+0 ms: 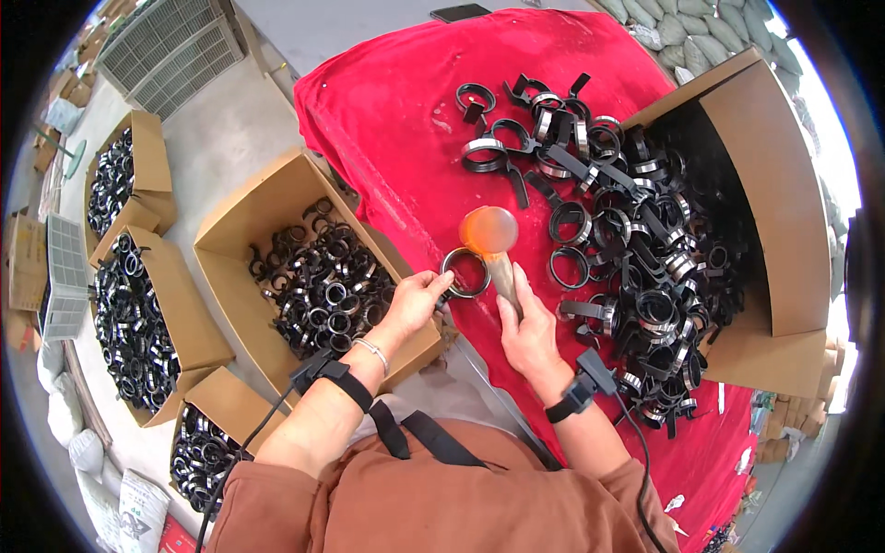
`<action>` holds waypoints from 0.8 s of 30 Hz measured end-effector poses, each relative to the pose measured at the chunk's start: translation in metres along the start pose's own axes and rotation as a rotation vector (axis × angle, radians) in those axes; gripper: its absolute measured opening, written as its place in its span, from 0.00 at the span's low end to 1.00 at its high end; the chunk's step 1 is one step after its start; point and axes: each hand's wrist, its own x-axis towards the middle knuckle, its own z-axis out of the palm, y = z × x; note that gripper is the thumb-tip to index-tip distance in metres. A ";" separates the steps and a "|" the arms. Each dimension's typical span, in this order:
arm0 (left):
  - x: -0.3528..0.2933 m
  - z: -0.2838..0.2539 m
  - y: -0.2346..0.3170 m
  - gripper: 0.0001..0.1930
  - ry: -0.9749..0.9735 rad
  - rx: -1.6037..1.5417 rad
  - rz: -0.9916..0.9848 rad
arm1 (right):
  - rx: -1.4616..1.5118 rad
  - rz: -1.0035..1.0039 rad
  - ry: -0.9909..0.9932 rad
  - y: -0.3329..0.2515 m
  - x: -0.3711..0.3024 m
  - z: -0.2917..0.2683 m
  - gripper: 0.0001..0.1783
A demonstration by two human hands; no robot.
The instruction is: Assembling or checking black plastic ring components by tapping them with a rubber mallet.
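Note:
My left hand (417,300) pinches one black ring with a metal band (467,273) at its left side, near the edge of the red cloth. In my right hand (530,327) is a mallet (489,231) with an orange, rounded head, its handle wrapped by my fingers. The mallet head is just above and to the right of the ring; whether they touch I cannot tell. To the right lies a heap of similar black rings with flat tabs (636,230), spilling from a tipped cardboard box (784,221).
The red cloth (378,101) covers the table. At its left an open cardboard box (249,198) holds many black rings. Further left stand more ring-filled boxes (198,323) on the floor. White sacks (138,507) lie at lower left. Cables run along both my forearms.

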 end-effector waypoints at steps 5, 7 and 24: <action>-0.005 0.000 0.008 0.17 0.038 0.034 0.002 | 0.051 -0.025 -0.044 -0.012 0.019 -0.020 0.29; -0.006 -0.001 0.002 0.16 0.041 0.013 -0.011 | 0.103 -0.121 0.075 -0.027 0.019 -0.023 0.29; 0.005 0.000 -0.013 0.21 0.150 0.073 0.051 | 0.533 0.345 -0.088 -0.011 0.031 -0.052 0.17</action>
